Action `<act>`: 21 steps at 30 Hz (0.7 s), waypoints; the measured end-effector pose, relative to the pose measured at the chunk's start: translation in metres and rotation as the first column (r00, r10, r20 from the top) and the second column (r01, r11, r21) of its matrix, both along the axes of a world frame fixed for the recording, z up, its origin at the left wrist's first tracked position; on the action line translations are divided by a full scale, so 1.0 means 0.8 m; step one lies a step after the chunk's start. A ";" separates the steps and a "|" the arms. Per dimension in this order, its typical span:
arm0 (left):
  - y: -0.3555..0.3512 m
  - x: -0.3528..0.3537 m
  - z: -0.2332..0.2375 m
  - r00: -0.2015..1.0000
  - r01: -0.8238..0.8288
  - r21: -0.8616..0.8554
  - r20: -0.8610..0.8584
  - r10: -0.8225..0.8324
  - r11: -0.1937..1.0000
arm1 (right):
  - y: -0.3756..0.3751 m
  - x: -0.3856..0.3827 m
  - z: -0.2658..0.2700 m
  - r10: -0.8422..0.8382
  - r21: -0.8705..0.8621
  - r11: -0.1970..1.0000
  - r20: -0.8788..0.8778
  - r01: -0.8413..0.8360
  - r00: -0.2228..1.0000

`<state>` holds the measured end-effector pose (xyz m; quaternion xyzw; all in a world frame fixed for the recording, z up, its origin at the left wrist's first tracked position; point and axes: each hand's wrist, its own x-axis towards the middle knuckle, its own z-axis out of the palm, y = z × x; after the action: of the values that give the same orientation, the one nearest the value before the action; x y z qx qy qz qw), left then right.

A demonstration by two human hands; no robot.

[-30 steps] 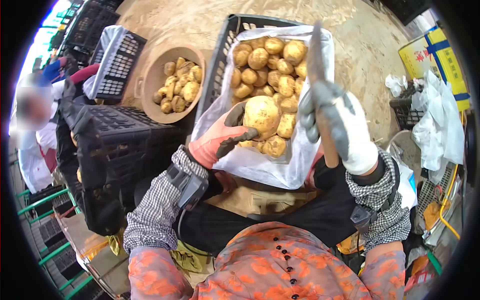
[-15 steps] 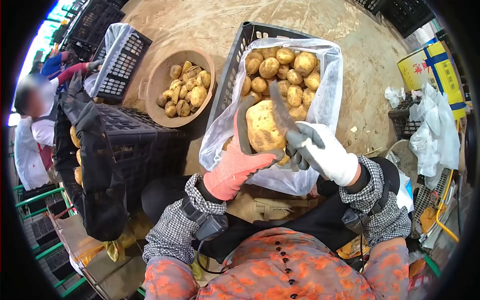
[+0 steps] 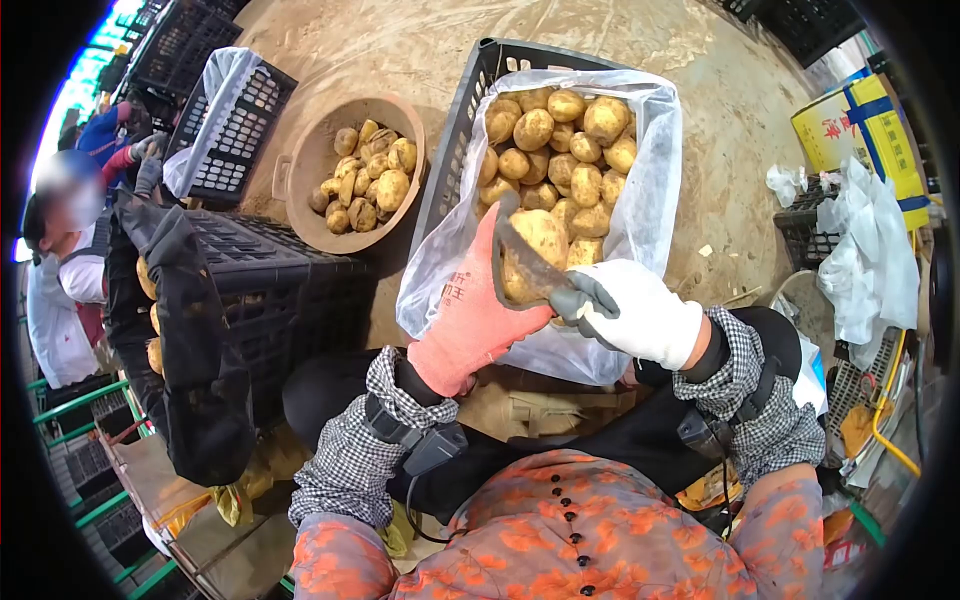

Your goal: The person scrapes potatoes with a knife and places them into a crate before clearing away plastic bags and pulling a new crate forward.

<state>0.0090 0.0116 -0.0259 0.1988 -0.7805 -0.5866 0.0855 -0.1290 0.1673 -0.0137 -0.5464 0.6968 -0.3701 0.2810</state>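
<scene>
My left hand, in a coral glove with a dark palm, is wrapped round a large potato. My right hand, in a white glove with grey fingers, grips a knife by its handle. The dark, stained blade slants up and to the left across the face of the potato. Both hands are over the near end of a black crate lined with thin white sheeting. Several smaller potatoes fill the lined crate behind the held one.
A round brown basin with cut and discoloured potatoes stands left of the crate. Nearer left is another black crate with dark cloth over it. A co-worker is at the far left. Yellow boxes and plastic bags lie right.
The knife has swung from nearly upright to a slant across the potato. My right hand has turned with it and shifted slightly left; my left hand keeps hold of the potato.
</scene>
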 end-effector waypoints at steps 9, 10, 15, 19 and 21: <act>0.004 -0.006 0.043 0.999 -0.016 0.643 -0.027 0.044 0.765 | -0.006 -0.003 0.012 -0.313 0.196 0.917 0.893 0.348 0.324; 0.004 -0.004 0.042 0.998 0.034 0.700 -0.056 0.007 0.713 | -0.006 -0.004 0.011 -0.312 0.192 0.917 0.892 0.351 0.327; 0.001 0.000 0.022 0.996 -0.005 0.670 0.066 -0.054 0.742 | -0.004 -0.002 0.011 -0.282 0.218 0.958 0.842 0.188 0.461; 0.009 -0.004 0.017 0.996 0.032 0.627 -0.081 0.024 0.778 | -0.005 0.001 0.017 -0.289 0.239 0.957 0.839 0.164 0.461; 0.013 -0.007 0.020 0.983 0.054 0.643 -0.168 0.072 0.764 | -0.005 0.001 0.010 -0.381 0.338 0.925 0.801 0.176 0.462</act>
<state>0.0035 0.0217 -0.0096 0.1650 -0.5191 -0.8342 0.0860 -0.1279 0.1635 -0.0061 -0.1382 0.5812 -0.5566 0.5773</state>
